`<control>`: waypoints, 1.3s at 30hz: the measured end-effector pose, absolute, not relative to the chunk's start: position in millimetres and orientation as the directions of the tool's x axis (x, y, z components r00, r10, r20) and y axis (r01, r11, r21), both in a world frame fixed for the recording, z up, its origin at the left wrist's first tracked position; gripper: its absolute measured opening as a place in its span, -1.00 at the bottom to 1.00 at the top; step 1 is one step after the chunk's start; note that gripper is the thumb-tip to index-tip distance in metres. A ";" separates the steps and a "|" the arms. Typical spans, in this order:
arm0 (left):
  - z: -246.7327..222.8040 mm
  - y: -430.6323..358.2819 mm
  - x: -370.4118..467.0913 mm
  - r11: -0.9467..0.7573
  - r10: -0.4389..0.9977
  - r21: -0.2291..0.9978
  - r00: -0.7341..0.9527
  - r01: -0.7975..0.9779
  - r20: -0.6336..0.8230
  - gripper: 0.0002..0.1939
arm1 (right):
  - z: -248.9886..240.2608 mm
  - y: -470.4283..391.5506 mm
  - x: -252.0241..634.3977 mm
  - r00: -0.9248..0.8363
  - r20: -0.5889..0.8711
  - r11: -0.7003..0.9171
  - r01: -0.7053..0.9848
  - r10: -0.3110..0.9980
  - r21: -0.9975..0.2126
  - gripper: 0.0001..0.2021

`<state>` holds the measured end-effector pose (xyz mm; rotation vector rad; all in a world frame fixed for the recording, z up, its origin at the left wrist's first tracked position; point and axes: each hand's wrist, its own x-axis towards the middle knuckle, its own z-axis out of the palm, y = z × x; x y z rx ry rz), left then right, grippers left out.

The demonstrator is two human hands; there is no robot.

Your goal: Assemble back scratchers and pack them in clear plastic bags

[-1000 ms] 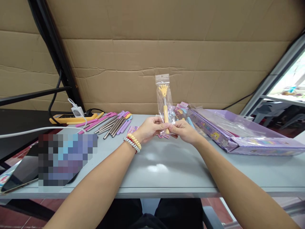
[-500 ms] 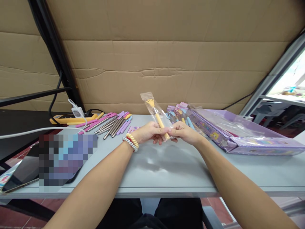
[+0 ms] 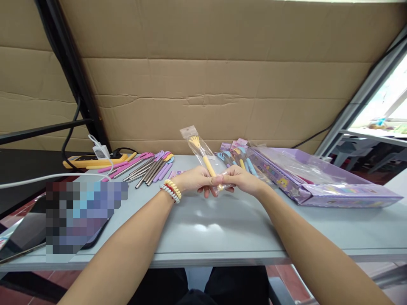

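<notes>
A yellow back scratcher (image 3: 208,164) with a small hand-shaped head lies inside a clear plastic bag (image 3: 188,132), its head pointing up and to the left. My left hand (image 3: 197,179) pinches the lower end of the bagged scratcher between thumb and fingers. Close against it, my right hand (image 3: 241,178) is closed on the same lower end of the bag. Both are held above the grey table (image 3: 203,241). The fingers partly cover the bottom of the handle.
Loose pink, purple and metal-rod back scratchers (image 3: 149,169) lie at the left back. Bagged ones (image 3: 243,160) are heaped behind my right hand, beside a purple box (image 3: 349,200) holding clear plastic. A yellow power strip (image 3: 95,161) and white cable (image 3: 57,177) are at the left.
The view has shifted slightly. The bagged back scratcher and both hands appear a little further left and lower, with the grip much the same.
</notes>
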<state>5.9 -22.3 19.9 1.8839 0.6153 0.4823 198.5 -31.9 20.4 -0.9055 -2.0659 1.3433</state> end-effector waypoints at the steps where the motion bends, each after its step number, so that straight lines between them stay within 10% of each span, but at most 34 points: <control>1: 19.4 -22.0 6.1 -0.311 0.616 0.930 0.787 0.197 0.039 -0.47 | 19.2 -31.1 198.6 -0.642 0.057 0.277 0.247 0.764 -0.929 -0.55; 21: 17.6 -17.7 14.0 -0.361 0.743 0.921 0.642 0.148 0.188 -0.60 | 8.7 -18.6 199.1 -0.579 0.192 0.333 0.147 0.792 -0.931 -0.49; 32: 12.0 -1.7 6.5 -0.446 0.880 0.858 0.297 0.253 0.370 -0.58 | 8.5 -12.5 199.7 -0.307 0.224 0.335 0.380 0.925 -0.862 -0.44; 39: 9.0 5.8 0.4 -0.422 0.906 0.816 0.166 0.395 0.388 -0.59 | 7.9 -7.6 204.6 -0.128 0.349 0.310 0.783 0.929 -0.539 -0.56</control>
